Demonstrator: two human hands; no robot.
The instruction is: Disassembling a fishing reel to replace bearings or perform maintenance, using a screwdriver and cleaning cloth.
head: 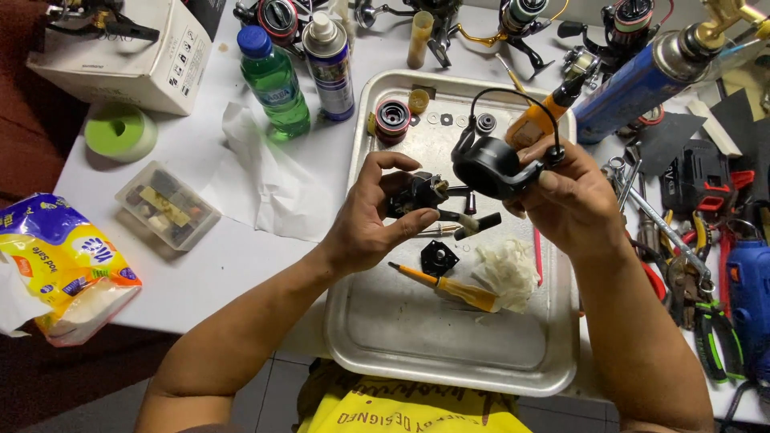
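My left hand (370,215) grips a black fishing-reel body (421,195) with a handle stub pointing right. My right hand (566,195) holds a black reel rotor with its wire bail arm (491,163), just right of the body and apart from it. Both are held over a metal tray (449,341). On the tray below lie a yellow-handled screwdriver (453,289), a small black cover plate (439,258) and a wad of white cloth (507,271). At the tray's far end sit a reel spool (392,119), several washers and a small bearing (485,123).
A green bottle (275,80), spray can (329,64), cardboard box (128,56), green tape roll (120,131), clear parts case (167,205) and tissue pack (64,261) sit left. A blue gas torch (642,80), pliers, wrenches and a drill (746,289) crowd the right. More reels line the back.
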